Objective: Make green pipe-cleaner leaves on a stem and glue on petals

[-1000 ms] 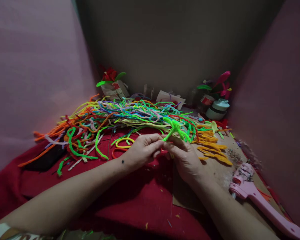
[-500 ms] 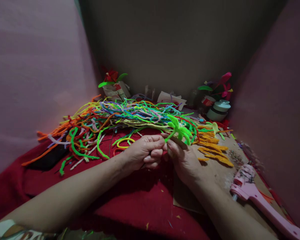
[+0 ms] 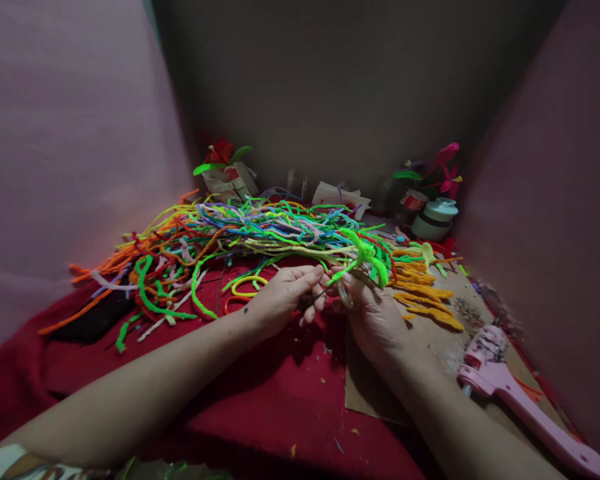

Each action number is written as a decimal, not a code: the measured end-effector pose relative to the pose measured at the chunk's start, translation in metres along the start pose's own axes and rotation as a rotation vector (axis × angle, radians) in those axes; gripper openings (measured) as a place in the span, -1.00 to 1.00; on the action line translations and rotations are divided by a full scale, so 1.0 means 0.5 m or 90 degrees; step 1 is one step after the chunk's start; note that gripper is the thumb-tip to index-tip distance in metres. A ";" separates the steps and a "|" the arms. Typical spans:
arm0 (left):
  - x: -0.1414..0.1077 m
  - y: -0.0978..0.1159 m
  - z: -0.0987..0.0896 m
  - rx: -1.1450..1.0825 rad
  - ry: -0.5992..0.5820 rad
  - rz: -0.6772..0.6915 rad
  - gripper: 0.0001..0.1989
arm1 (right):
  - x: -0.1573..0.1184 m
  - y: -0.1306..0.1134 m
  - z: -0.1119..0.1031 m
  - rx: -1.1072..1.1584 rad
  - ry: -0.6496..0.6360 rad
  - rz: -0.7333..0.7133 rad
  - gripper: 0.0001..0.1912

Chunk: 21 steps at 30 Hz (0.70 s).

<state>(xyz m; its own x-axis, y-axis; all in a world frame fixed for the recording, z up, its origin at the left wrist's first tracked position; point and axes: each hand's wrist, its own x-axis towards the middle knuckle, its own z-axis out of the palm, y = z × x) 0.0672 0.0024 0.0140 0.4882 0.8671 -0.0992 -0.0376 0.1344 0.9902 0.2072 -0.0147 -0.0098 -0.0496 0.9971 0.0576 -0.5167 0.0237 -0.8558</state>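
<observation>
A bright green pipe-cleaner piece [image 3: 364, 256], bent into several leaf-like loops with a twisted tail, stands up between my hands over the table. My right hand [image 3: 373, 308] is closed on it near the base of the loops. From the tail's lower end a thin dark wire [image 3: 323, 293] runs down toward my left hand [image 3: 291, 293], whose fingers are pinched around it. My left fingertips are close to the tail but no longer on it. Beyond both hands lies a heap of many-coloured pipe cleaners [image 3: 280, 230].
Yellow-handled scissors [image 3: 247, 287] lie beside my left wrist. Orange pipe-cleaner pieces [image 3: 425, 293] rest on a cardboard sheet [image 3: 367, 397] at right, with a pink glue gun [image 3: 520, 400] nearer me. A pale jar [image 3: 434, 219] and pipe-cleaner flowers [image 3: 221, 152] stand at the back. Red cloth [image 3: 260, 407] covers the table.
My left hand has drawn slightly away from the green piece's tail, and the dark wire now shows between the hands. The green loops have tilted to the right and lower.
</observation>
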 end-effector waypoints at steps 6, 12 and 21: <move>-0.008 -0.006 0.007 0.264 0.055 0.123 -0.75 | 0.003 0.012 -0.011 -0.029 0.050 0.002 -0.77; -0.017 -0.040 0.000 0.721 0.139 0.302 -0.77 | -0.012 0.012 0.008 -0.113 0.059 -0.122 -0.95; -0.018 -0.023 0.004 0.451 0.109 0.281 -0.85 | -0.023 0.002 0.013 -0.202 -0.015 -0.146 -0.88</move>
<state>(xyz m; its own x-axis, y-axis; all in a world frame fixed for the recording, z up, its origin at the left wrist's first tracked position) 0.0648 -0.0080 0.0036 0.4157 0.8382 0.3529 0.3889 -0.5146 0.7642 0.2021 -0.0266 -0.0078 0.0151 0.9614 0.2747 -0.2268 0.2709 -0.9355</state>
